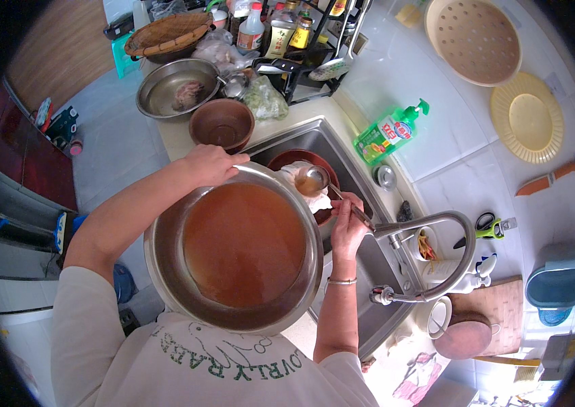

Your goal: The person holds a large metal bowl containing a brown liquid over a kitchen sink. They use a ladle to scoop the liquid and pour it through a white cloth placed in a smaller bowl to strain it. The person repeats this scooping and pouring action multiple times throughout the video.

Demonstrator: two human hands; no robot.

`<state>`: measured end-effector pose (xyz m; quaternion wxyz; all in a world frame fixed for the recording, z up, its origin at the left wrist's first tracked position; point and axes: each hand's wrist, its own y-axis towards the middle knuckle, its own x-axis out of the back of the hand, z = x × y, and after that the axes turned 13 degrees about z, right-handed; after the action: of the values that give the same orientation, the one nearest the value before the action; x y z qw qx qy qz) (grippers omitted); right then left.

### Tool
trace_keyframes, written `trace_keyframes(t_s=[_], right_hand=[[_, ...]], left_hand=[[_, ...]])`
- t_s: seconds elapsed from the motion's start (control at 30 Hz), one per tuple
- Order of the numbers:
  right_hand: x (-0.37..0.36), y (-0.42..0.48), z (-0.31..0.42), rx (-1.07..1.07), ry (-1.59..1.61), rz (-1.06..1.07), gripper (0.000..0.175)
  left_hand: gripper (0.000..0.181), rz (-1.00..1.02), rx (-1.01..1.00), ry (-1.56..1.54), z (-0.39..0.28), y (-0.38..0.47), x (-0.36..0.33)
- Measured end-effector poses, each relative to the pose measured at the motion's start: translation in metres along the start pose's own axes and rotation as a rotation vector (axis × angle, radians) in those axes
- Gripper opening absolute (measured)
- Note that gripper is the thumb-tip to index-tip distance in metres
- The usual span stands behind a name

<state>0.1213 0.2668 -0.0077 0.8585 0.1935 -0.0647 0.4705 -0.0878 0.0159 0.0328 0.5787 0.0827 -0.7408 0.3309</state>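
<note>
My left hand (213,165) grips the far rim of a large steel basin (165,274), which leans near my body and holds reddish-brown liquid (244,244). In my right hand (349,224) is the handle of a metal ladle (316,177). The ladle's bowl, with brownish liquid in or just below it, is over a white cloth (320,201) lying in a reddish-brown bowl (335,175). That bowl stands in the far basin of the steel sink (295,136). The large basin hides part of the sink.
A brown bowl (221,124), a steel bowl of water with a piece of meat (178,84) and a bag of greens (265,99) are on the counter beyond. A curved faucet (463,254) arches at the right. A green soap bottle (386,133) stands behind the sink.
</note>
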Motion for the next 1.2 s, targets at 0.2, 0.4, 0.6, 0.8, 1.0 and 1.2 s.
trace_keyframes(t_s=[0.2, 0.4, 0.6, 0.8, 1.0, 1.2], right_hand=[[0.014, -0.006, 0.031, 0.388, -0.447, 0.042, 0.016], [0.010, -0.038, 0.035, 0.204, -0.093, 0.053, 0.023], [-0.004, -0.055, 0.026, 0.123, -0.055, 0.173, 0.023], [-0.010, -0.060, 0.013, 0.076, -0.058, 0.185, 0.022], [-0.012, -0.062, 0.014, 0.015, -0.013, 0.223, 0.021], [-0.012, -0.059, 0.030, -0.102, 0.158, 0.173, 0.027]], left_hand=[[0.039, 0.051, 0.040, 0.004, -0.004, -0.006, 0.005], [0.039, -0.004, -0.015, 0.009, 0.001, -0.003, -0.001], [0.039, -0.012, -0.026, -0.008, 0.000, -0.005, 0.001], [0.041, -0.049, -0.048, -0.006, 0.002, -0.003, -0.002], [0.038, -0.051, -0.047, 0.026, 0.006, 0.001, -0.010], [0.037, -0.001, -0.017, 0.042, 0.001, -0.001, -0.003]])
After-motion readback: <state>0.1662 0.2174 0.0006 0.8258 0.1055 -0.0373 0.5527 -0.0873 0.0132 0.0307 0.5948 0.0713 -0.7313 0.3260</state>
